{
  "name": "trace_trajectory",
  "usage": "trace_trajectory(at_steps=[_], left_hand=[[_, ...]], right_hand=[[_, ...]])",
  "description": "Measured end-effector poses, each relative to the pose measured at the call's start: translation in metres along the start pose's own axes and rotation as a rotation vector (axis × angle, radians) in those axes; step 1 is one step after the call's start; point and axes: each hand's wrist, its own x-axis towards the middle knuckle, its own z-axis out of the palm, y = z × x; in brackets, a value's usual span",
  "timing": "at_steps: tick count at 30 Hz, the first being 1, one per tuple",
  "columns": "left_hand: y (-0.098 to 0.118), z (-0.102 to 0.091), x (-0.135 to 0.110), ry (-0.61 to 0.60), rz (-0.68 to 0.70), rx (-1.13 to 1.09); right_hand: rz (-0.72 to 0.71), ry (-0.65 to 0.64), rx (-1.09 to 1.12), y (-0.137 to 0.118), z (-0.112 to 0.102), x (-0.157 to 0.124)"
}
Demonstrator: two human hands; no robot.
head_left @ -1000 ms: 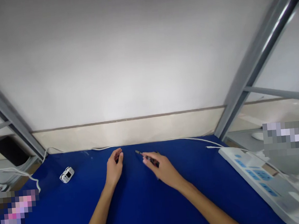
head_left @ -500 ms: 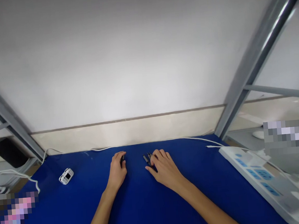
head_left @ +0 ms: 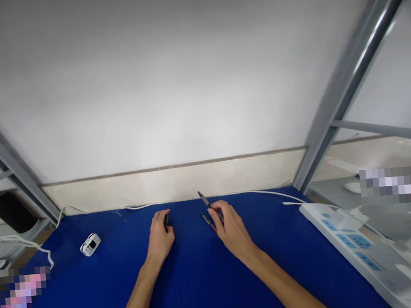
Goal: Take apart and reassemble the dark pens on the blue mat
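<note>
In my right hand (head_left: 228,223) a dark grey pen (head_left: 204,199) is pinched between thumb and fingers, its tip pointing up and away to the left, raised off the table. Just under it a second pen (head_left: 207,220), dark with a reddish part, lies on the blue tabletop (head_left: 194,278), partly hidden by that hand. My left hand (head_left: 160,233) rests on the table with fingers curled about a small black object (head_left: 166,220). Most of this object is covered, so its kind does not show.
A small white device with a dark screen (head_left: 90,244) lies at the left. On the right a white power strip box (head_left: 355,246) with blue sockets runs along the edge. White cables (head_left: 265,192) trail along the wall. Metal posts (head_left: 319,150) frame both sides, and a black speaker-like box (head_left: 11,212) stands far left.
My right hand has lifted one pen off the table from beside the other, which now shows more. My left hand has stayed nearly still.
</note>
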Motion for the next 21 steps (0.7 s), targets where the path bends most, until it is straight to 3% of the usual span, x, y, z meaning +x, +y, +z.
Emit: trace_trajectory(at_steps=[4,7,14,17,21], left_hand=[[0.011,-0.006,0.003,0.059,-0.012,-0.035],[0.028,-0.01,0.005,0.078,-0.018,-0.194],[0.078,0.0,-0.009,-0.211,-0.181,-0.96],[0.081,0.008,-0.012,-0.187,-0.264,-1.059],[0.074,0.012,-0.009,-0.145,-0.304,-1.025]], right_hand=[[0.096,-0.011,0.099,0.002,0.002,-0.002],[0.085,-0.089,0.099,0.0,0.0,-0.002],[-0.07,-0.312,-0.005,-0.004,0.001,-0.005],[-0.131,-0.357,0.002,-0.005,0.005,-0.008],[-0.156,-0.386,0.015,-0.005,0.009,-0.01]])
